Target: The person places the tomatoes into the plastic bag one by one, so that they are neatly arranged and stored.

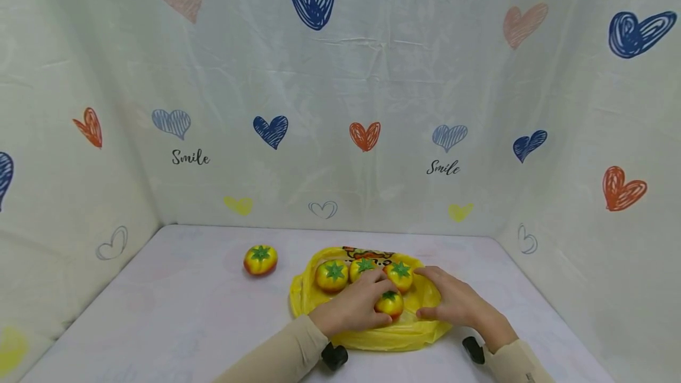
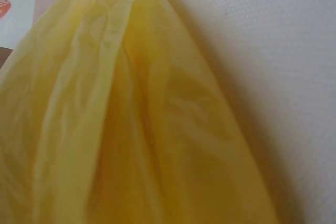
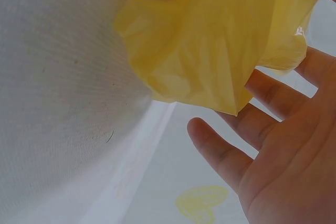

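My left hand point(image 1: 353, 306) reaches over the near rim of a yellow plastic bag point(image 1: 372, 341), gripping a yellow-red toy tomato point(image 1: 389, 306) between thumb and fingers. Three more tomatoes with green star-shaped tops sit farther back in the bag: a left one point(image 1: 332, 276), a middle one point(image 1: 363, 267) partly behind the left hand, and a right one point(image 1: 400, 276). At the bag's right side is my right hand point(image 1: 460, 300), its fingers spread and extended beside the plastic. The right wrist view shows those fingers point(image 3: 273, 95) straight, some against the bag point(image 3: 210, 51). Only bag plastic point(image 2: 126, 108) and tabletop dominate the left wrist view.
Another toy tomato point(image 1: 260, 260) lies on the white table point(image 1: 159, 312), left of the bag. Behind and at both sides hangs a white curtain point(image 1: 340, 87) printed with hearts and words. Dark devices are strapped at both wrists.
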The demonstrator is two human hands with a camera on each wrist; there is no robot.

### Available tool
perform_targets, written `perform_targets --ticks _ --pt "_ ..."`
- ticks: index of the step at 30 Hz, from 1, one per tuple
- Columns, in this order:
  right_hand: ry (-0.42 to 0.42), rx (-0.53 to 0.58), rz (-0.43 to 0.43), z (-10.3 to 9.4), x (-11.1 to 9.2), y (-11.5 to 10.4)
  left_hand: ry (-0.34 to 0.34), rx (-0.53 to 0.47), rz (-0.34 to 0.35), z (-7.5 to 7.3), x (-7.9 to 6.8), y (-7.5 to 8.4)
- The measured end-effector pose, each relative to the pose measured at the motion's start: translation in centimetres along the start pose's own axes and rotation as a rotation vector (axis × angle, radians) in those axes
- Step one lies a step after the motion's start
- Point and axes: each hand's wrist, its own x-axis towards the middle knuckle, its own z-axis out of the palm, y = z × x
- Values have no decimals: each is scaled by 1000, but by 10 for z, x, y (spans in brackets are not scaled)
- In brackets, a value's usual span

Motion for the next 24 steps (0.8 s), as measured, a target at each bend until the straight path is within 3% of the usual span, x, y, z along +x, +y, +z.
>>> perform_targets --ticks 14,24 --pt "2 -11 -9 1 0 2 -13 -2 -17 -7 -3 1" --pt "4 -8 -2 1 0 2 52 -3 -4 -19 -12 -5"
